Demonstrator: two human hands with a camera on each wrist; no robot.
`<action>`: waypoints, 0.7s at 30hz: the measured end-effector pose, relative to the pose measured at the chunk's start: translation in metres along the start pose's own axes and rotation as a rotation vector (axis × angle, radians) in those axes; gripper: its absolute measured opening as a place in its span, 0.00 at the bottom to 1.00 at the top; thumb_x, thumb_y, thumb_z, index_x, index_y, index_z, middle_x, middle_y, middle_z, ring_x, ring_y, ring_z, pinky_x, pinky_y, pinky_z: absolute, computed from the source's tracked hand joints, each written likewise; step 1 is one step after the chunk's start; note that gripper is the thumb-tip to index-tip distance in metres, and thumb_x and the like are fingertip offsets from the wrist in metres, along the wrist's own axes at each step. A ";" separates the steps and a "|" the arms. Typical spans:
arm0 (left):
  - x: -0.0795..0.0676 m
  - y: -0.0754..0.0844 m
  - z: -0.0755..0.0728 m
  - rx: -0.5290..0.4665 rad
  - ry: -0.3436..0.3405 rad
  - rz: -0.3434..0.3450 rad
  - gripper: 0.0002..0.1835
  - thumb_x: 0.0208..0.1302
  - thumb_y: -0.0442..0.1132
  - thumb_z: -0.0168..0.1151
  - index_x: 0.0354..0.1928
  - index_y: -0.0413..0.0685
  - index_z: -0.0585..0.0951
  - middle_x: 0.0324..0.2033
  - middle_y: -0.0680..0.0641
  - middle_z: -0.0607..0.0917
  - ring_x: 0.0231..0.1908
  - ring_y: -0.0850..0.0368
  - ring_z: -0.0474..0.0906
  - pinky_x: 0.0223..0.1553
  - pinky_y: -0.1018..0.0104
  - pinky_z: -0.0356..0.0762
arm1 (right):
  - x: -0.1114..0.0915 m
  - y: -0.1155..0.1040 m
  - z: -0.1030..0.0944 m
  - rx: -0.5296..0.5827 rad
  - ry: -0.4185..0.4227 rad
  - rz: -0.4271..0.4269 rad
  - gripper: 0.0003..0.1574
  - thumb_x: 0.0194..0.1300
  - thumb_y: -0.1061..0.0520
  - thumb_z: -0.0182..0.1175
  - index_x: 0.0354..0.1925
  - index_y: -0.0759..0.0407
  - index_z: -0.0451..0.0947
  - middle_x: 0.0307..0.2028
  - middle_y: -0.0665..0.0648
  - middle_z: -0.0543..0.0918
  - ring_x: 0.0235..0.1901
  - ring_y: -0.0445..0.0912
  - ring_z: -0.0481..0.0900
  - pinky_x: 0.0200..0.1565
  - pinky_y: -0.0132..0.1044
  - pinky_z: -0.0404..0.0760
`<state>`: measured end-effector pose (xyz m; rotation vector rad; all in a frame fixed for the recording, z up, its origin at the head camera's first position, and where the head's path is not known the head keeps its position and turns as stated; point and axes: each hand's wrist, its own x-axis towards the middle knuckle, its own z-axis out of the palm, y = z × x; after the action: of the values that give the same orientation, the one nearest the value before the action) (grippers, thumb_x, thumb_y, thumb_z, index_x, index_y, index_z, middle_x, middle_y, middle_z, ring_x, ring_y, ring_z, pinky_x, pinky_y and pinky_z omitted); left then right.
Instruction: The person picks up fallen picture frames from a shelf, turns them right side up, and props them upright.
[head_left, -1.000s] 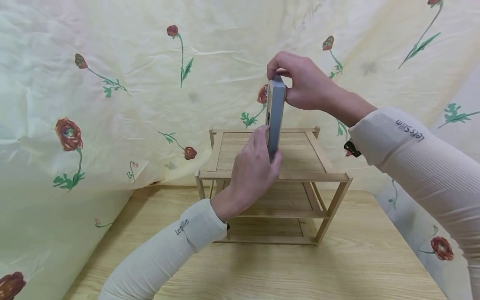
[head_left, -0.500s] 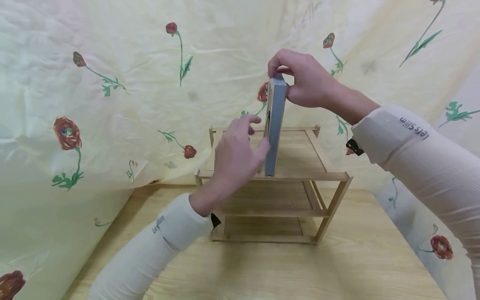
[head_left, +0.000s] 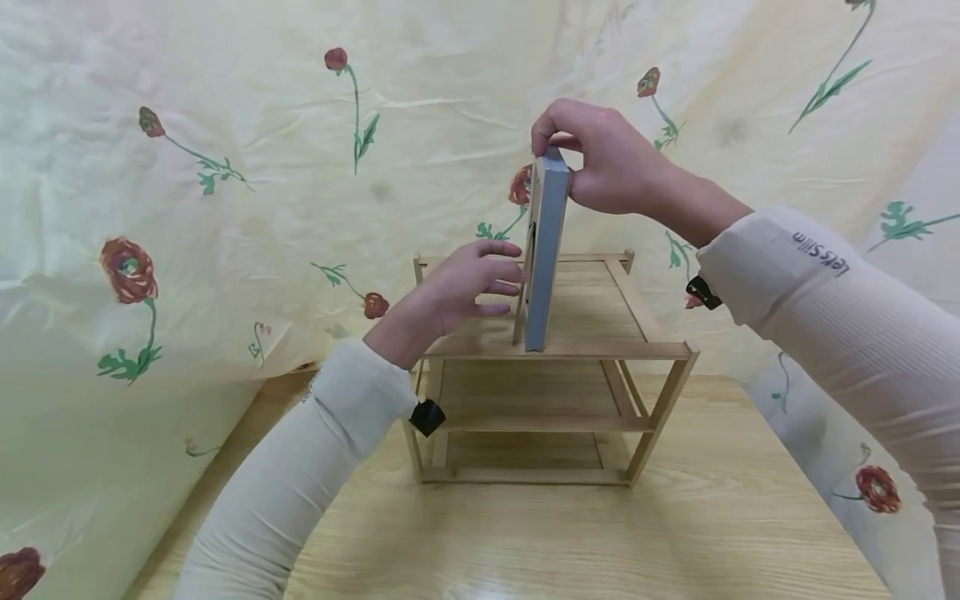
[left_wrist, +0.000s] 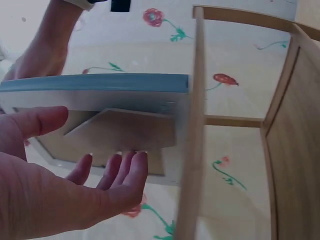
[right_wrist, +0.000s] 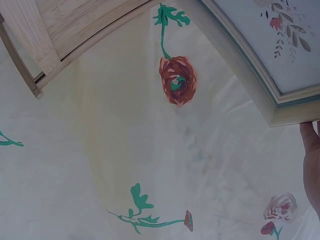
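A picture frame (head_left: 550, 250) with pale blue-grey sides stands on end at the front edge of a wooden rack's top shelf (head_left: 600, 308). My right hand (head_left: 603, 158) pinches its upper edge between thumb and fingers. On the back side, a support leg (left_wrist: 127, 131) is swung partly out from the backing, as the left wrist view shows. My left hand (head_left: 480, 279) is beside that leg with fingers spread, fingertips right at its edge. The frame's front (right_wrist: 287, 37), with a printed floral picture, shows in the right wrist view.
The rack has two lower shelves, the middle one (head_left: 540, 392) and the bottom one (head_left: 525, 450), above a wood-grain floor (head_left: 525, 542). A flower-printed sheet (head_left: 247, 167) hangs behind and on both sides.
The frame came down onto the top shelf, still in my right hand. My left hand let go of its lower part and moved left, and the support leg has swung out from the back.
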<state>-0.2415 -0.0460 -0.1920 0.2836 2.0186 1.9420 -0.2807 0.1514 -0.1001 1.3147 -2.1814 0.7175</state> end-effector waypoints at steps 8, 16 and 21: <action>0.005 -0.012 0.001 0.007 0.009 0.011 0.24 0.61 0.36 0.63 0.59 0.51 0.70 0.47 0.43 0.82 0.50 0.48 0.76 0.52 0.54 0.78 | 0.001 0.000 0.000 -0.030 -0.002 -0.003 0.23 0.47 0.82 0.48 0.40 0.66 0.72 0.38 0.55 0.74 0.44 0.36 0.70 0.59 0.39 0.75; 0.005 -0.014 0.002 -0.011 -0.001 0.037 0.23 0.62 0.35 0.62 0.59 0.50 0.70 0.46 0.42 0.81 0.48 0.48 0.76 0.51 0.54 0.79 | 0.001 -0.001 0.000 -0.046 -0.007 0.009 0.23 0.46 0.83 0.47 0.39 0.67 0.71 0.38 0.55 0.74 0.44 0.36 0.70 0.60 0.40 0.74; 0.006 -0.016 0.003 -0.012 -0.001 0.038 0.23 0.63 0.35 0.63 0.59 0.50 0.69 0.45 0.43 0.81 0.48 0.48 0.76 0.50 0.54 0.79 | 0.001 -0.001 0.001 -0.043 -0.014 0.013 0.21 0.48 0.82 0.49 0.40 0.67 0.71 0.39 0.55 0.74 0.45 0.37 0.70 0.60 0.41 0.74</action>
<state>-0.2453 -0.0421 -0.2084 0.3221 2.0147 1.9755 -0.2798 0.1496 -0.1004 1.2880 -2.2060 0.6644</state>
